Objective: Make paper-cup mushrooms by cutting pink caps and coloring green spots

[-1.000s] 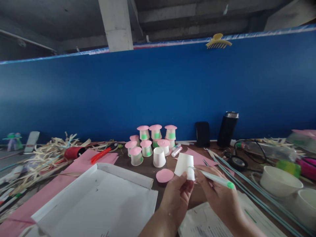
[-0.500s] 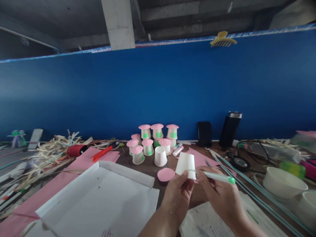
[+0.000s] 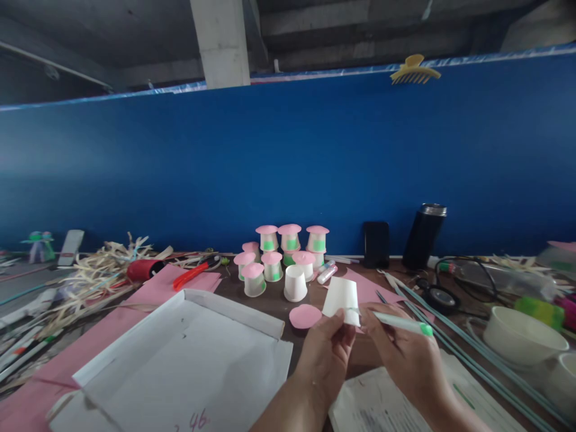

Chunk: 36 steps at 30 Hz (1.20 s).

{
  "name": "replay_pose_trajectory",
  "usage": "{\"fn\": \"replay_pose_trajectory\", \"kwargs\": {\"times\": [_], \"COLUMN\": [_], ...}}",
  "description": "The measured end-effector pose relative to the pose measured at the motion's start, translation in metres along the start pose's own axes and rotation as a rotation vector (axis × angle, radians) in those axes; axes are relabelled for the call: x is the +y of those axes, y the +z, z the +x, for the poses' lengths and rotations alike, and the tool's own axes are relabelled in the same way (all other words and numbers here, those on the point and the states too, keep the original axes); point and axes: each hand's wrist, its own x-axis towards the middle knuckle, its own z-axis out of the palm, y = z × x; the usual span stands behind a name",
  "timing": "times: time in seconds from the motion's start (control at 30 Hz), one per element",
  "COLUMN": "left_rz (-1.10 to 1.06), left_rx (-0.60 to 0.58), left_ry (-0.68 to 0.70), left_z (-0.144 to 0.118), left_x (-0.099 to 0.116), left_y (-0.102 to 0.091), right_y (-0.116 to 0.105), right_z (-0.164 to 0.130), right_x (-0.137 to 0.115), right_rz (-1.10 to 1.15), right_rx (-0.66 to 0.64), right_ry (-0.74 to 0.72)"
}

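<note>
My left hand (image 3: 324, 355) holds a small white paper cup (image 3: 342, 298) upside down by its rim, just above the table. My right hand (image 3: 407, 355) grips a white pen with a green end (image 3: 402, 324); its tip touches the cup's side. A loose pink paper circle (image 3: 305, 315) lies on the table just left of the cup. Behind it stands a plain upturned white cup (image 3: 296, 283), and a cluster of several white cups with pink tops and green patches (image 3: 281, 255).
A shallow white cardboard tray (image 3: 189, 354) lies at front left on pink paper (image 3: 153, 288). Straw strips and a red cutter (image 3: 191, 276) sit at left. A black flask (image 3: 423, 236), a phone (image 3: 376, 244), white bowls (image 3: 519, 336), long green rods (image 3: 454, 354) and printed sheets (image 3: 382, 402) are at right. A blue partition (image 3: 288, 168) backs the table.
The view has shifted slightly, so everything sits a little to the right. Both hands stay on the cup and pen with the tip still against the cup.
</note>
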Motion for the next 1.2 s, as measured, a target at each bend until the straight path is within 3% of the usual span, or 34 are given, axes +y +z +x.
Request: {"fn": "replay_pose_trajectory", "kwargs": {"times": [0.2, 0.53, 0.8, 1.0, 1.2], "left_rz": [0.0, 0.001, 0.003, 0.021, 0.029], "left_rx": [-0.001, 0.01, 0.018, 0.046, 0.08], "left_ry": [0.007, -0.016, -0.013, -0.029, -0.013], "left_z": [0.0011, 0.0001, 0.0033, 0.0023, 0.0031], "left_x": [-0.0008, 0.0019, 0.0017, 0.0019, 0.0009], "left_y": [-0.0004, 0.0021, 0.0013, 0.0004, -0.001], "right_y": [-0.0018, 0.0018, -0.002, 0.0017, 0.0033], "right_z": [-0.0002, -0.0021, -0.0005, -0.0016, -0.0024], "right_x": [-0.0043, 0.0017, -0.006, -0.0059, -0.0049], "right_rz": [-0.005, 0.013, 0.02, 0.034, 0.05], "right_rx": [-0.064, 0.022, -0.121, -0.024, -0.102], "right_ry": [0.046, -0.01, 0.067, 0.016, 0.062]}}
